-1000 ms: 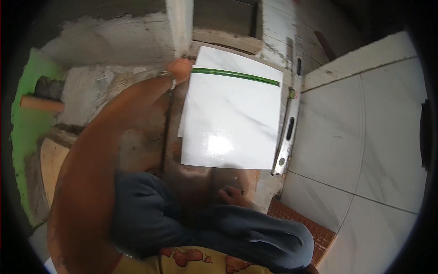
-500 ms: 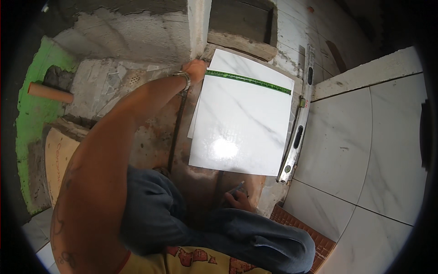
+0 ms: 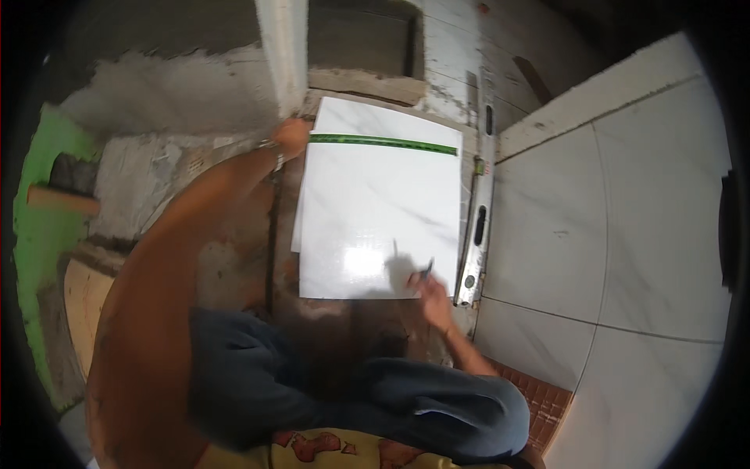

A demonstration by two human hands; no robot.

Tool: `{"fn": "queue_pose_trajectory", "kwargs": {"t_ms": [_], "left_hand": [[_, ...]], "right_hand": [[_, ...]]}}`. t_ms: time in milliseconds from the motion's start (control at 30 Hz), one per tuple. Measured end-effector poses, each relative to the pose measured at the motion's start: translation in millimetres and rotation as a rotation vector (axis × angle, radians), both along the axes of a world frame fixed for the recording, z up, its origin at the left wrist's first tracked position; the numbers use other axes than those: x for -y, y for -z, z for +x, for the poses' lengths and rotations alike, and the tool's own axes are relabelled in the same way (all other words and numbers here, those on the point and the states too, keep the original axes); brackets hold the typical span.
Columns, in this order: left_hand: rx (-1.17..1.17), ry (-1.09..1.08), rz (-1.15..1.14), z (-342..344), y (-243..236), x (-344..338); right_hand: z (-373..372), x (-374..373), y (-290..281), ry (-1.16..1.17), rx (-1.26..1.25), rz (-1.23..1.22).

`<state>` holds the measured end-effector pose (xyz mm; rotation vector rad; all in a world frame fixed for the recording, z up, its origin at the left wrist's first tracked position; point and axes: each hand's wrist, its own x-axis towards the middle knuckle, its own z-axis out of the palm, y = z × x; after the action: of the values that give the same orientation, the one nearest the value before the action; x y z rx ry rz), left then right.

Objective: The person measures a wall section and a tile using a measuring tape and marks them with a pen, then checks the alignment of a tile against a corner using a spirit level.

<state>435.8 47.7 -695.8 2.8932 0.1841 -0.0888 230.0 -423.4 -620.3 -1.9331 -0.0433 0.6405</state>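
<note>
A white marbled tile (image 3: 367, 211) lies in front of me, on top of another tile whose edge peeks out at its left. Across its far part stretches the green blade of a tape measure (image 3: 383, 144). My left hand (image 3: 293, 137) is closed at the blade's left end, beside the tile's edge, and hides whatever part of the tape it grips. Over the tile's near right corner, my right hand (image 3: 430, 291) pinches a thin dark pen (image 3: 426, 270), tip pointing away from me. The pen and hand cast a shadow on the glossy surface.
A spirit level (image 3: 480, 211) lies along the right, beside large laid floor tiles (image 3: 539, 242). Behind the marbled tile stands a white post (image 3: 283, 55) and a mortar-filled recess (image 3: 363, 35). Left are a cardboard tube (image 3: 64, 199) and a tan board (image 3: 90, 301); a brown mat (image 3: 543, 402) is near right.
My right hand has risen from beside my knee, forward over the tile's near right corner, with the pen. My left hand stays at the tape's left end. The whole view has shifted.
</note>
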Motion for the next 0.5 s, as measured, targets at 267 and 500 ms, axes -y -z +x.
{"fn": "queue_pose_trajectory", "kwargs": {"t_ms": [267,500], "left_hand": [[0.076,0.157,-0.074,2,-47,37],[-0.006,0.092,-0.084,3,-42,27]], "right_hand": [[279,37,-4,0.148,0.699,-0.609],[355,4,26,0.158,0.555,-0.695]]}}
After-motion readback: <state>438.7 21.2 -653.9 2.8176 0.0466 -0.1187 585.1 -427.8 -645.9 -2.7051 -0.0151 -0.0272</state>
